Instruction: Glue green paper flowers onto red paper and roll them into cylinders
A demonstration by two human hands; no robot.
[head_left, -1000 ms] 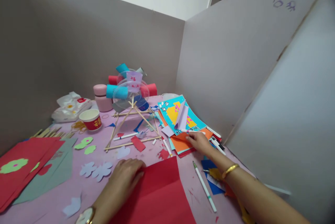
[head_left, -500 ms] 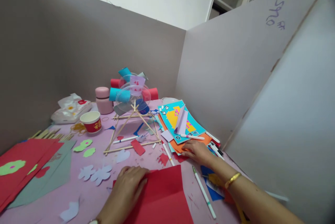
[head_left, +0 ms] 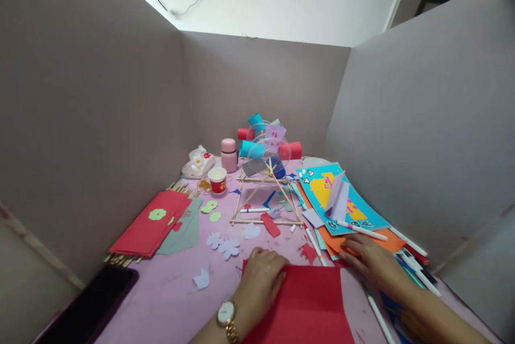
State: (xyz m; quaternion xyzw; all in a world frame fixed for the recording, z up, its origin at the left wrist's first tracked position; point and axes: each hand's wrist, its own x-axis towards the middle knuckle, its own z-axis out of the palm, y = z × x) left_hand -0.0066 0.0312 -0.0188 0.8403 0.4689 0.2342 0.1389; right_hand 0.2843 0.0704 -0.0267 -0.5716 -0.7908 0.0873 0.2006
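Note:
My left hand (head_left: 263, 274) lies flat, palm down, on the top left corner of a folded red paper sheet (head_left: 309, 304) on the pink table. A gold watch sits on that wrist. My right hand (head_left: 372, 258) rests with fingers stretched out at the lower edge of a stack of coloured paper (head_left: 341, 204), on its orange sheet. A white marker (head_left: 362, 229) lies on the stack just beyond the fingers. Behind stands a stick-framed paper wheel model (head_left: 265, 172) with red and blue paper tubes.
Grey cardboard walls enclose the table on three sides. Red sheets with a green flower (head_left: 151, 223) lie at left, a black object (head_left: 88, 306) at the near left corner. A red paper cup (head_left: 218, 179), pink bottle (head_left: 229, 154), paper cut-outs (head_left: 227, 244) and several pens (head_left: 414, 263) lie about.
The view swung left and pulled back, revealing the left wall. My right hand slid back from the marker on the stack to its lower edge. My left hand stayed on the red sheet.

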